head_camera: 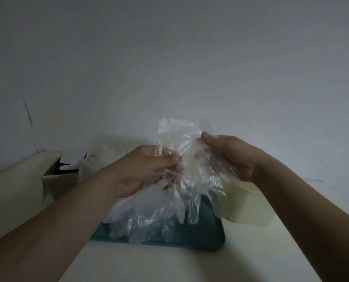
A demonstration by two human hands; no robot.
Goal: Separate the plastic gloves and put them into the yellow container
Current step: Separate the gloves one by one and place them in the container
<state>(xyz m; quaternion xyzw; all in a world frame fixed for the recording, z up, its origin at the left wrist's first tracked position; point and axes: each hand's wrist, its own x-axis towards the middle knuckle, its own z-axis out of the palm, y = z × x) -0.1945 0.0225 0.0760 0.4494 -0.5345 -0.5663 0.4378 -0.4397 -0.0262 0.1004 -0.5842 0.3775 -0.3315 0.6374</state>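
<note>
Two grips hold the plastic gloves (181,139) — left hand (147,169) curled round the bunch, right hand (232,157) pinching its edge — above the teal tray (206,235).

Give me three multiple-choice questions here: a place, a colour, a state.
1. Where is the container? A: left of the tray. B: right of the tray. C: on the tray.
2. The tray's colour? A: red. B: teal. C: white.
3. The gloves are: A: held by both hands. B: held by one hand. C: lying flat.
Answers: 1 B, it stands past the tray's right edge. 2 B, dark teal shows under the gloves. 3 A, the left hand and right hand both pinch them.
</note>
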